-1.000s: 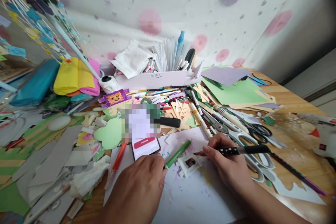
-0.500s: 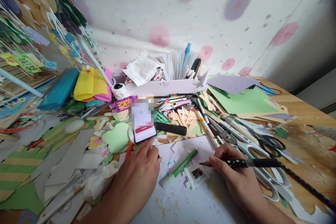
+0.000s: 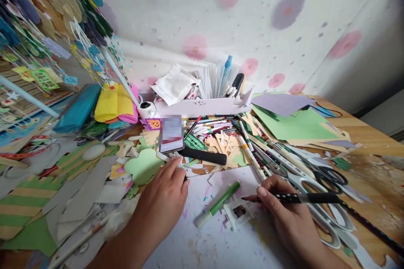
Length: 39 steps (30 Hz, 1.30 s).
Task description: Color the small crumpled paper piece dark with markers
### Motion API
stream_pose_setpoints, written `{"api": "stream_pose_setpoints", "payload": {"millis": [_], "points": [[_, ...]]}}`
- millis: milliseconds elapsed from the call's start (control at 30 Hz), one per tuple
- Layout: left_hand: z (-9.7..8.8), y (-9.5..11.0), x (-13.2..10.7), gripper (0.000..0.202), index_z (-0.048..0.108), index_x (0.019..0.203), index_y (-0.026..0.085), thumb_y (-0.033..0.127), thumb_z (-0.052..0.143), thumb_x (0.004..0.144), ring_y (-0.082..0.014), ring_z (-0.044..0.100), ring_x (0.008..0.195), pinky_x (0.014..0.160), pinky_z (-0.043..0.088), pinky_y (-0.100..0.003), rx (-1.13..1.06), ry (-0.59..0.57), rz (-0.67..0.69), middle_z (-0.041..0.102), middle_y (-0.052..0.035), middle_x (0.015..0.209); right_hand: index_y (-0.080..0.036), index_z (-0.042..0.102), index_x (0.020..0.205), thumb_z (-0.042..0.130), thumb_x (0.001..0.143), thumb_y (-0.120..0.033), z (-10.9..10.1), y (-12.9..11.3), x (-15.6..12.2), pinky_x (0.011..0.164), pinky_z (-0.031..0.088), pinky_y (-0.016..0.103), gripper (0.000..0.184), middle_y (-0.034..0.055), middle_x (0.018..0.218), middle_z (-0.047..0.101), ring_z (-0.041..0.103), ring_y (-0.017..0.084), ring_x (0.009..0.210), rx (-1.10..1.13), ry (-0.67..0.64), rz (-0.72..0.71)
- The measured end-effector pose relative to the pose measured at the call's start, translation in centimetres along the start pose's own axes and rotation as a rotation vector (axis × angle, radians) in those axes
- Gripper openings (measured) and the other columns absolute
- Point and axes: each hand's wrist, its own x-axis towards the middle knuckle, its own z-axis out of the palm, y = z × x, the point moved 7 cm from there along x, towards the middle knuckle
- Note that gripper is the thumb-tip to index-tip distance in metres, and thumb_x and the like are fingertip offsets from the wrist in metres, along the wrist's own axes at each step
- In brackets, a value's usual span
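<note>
My left hand (image 3: 166,193) reaches to the lower edge of a phone (image 3: 172,145), whose screen is lit and partly blurred out. Its fingers are curled, with a small dark bit showing by the thumb that I cannot make out. In my right hand (image 3: 280,206) is a black pen (image 3: 288,198) with white marks, its dark tapered tip pointing left. Just below that tip lies a small white square (image 3: 238,214) with a dark patch in its middle. Beside it a green marker (image 3: 224,198) rests aslant on the stained white sheet (image 3: 202,248).
Behind the phone stands a long white box (image 3: 202,107) of pens and clear sleeves. A black bar-shaped object (image 3: 203,155) lies before paper scraps. Scissors (image 3: 311,193) and pens lie at right, coloured paper (image 3: 293,124) behind them. Cut paper (image 3: 28,201) covers the left.
My left hand has moved forward, and the phone now sits farther back, tipped more away. My right hand keeps the pen at nearly the same spot. The view has shifted slightly.
</note>
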Motion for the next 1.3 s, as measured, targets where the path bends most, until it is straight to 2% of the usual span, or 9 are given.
{"api": "stream_pose_setpoints", "payload": {"millis": [133,233,367,567,733,900,1067,1200,1300], "points": [[-1.9,2.2,-0.5,0.019,0.061,0.087,0.017,0.017,0.042,0.088,-0.0231,0.065,0.094,0.079,0.056,-0.038,-0.163,0.047,0.095,0.068,-0.01,0.102,-0.022,0.052,0.065,0.065,0.081,-0.04,0.0,-0.1,-0.1,0.039,0.033,0.021,0.027,-0.0036,0.053,0.051,0.047,0.011,0.041,0.009,0.002,0.005],[-2.6,4.9,-1.4,0.017,0.062,0.091,0.018,0.018,0.045,0.088,-0.0185,0.064,0.081,0.072,0.055,-0.03,-0.328,0.036,0.269,0.068,-0.005,0.089,-0.021,0.052,0.065,0.066,0.08,-0.038,-0.1,-0.1,0.1,0.043,0.038,0.023,0.027,-0.0036,0.052,0.051,0.048,0.012,0.043,-0.019,-0.002,0.016],[-2.1,7.2,-2.8,0.021,0.063,0.099,0.019,0.018,0.043,0.09,-0.0173,0.061,0.081,0.073,0.053,-0.029,-0.384,0.012,0.446,0.068,-0.0056,0.095,-0.021,0.052,0.064,0.068,0.078,-0.033,-0.3,0.2,0.3,0.049,0.042,0.023,0.025,-0.0036,0.056,0.049,0.048,0.012,0.049,-0.029,0.001,-0.001],[-0.9,7.7,-3.3,0.032,0.058,0.116,0.018,0.012,0.04,0.091,-0.0178,0.058,0.066,0.06,0.051,-0.03,-0.377,-0.031,0.514,0.064,-0.0034,0.075,-0.021,0.05,0.065,0.069,0.077,-0.027,-0.3,1.1,0.1,0.052,0.046,0.025,0.023,-0.0052,0.058,0.049,0.052,0.012,0.053,0.132,-0.018,0.017],[-0.4,7.9,-3.6,0.033,0.061,0.108,0.02,0.009,0.037,0.089,-0.0187,0.063,0.078,0.065,0.054,-0.03,-0.351,-0.099,0.567,0.068,-0.0061,0.101,-0.021,0.049,0.062,0.065,0.079,-0.028,0.1,-0.3,0.1,0.048,0.042,0.024,0.025,-0.0044,0.055,0.049,0.052,0.013,0.05,-0.064,-0.042,-0.046],[0.2,8.6,-4.2,0.051,0.054,0.123,0.021,0.002,0.033,0.079,-0.0203,0.067,0.09,0.068,0.056,-0.031,-0.226,-0.095,0.611,0.059,-0.0129,0.129,-0.021,0.048,0.063,0.062,0.08,-0.031,0.6,-1.3,-0.1,0.045,0.037,0.025,0.025,-0.0037,0.053,0.048,0.047,0.012,0.048,-0.274,-0.082,-0.152],[1.3,9.4,-4.2,0.054,0.058,0.119,0.021,0.0,0.037,0.074,-0.0214,0.068,0.08,0.063,0.056,-0.033,-0.099,-0.201,0.613,0.06,-0.0135,0.129,-0.021,0.047,0.062,0.06,0.081,-0.027,1.4,-1.5,-0.3,0.042,0.032,0.024,0.024,-0.0037,0.051,0.049,0.043,0.011,0.044,-0.367,-0.161,-0.186],[1.6,9.6,-4.4,0.054,0.059,0.119,0.02,0.001,0.039,0.072,-0.0225,0.068,0.076,0.059,0.056,-0.034,-0.073,-0.229,0.602,0.059,-0.0131,0.131,-0.022,0.044,0.06,0.058,0.08,-0.026,0.4,-1.7,0.0,0.043,0.034,0.024,0.025,-0.0046,0.052,0.044,0.043,0.011,0.046,-0.37,-0.031,-0.193],[1.9,9.5,-4.6,0.056,0.058,0.12,0.022,0.001,0.041,0.071,-0.0231,0.068,0.078,0.06,0.057,-0.036,-0.068,-0.244,0.585,0.057,-0.0123,0.134,-0.021,0.046,0.061,0.059,0.08,-0.027,0.3,-1.5,0.1,0.044,0.035,0.025,0.024,-0.0043,0.052,0.046,0.044,0.012,0.046,-0.359,-0.028,-0.186]]}}
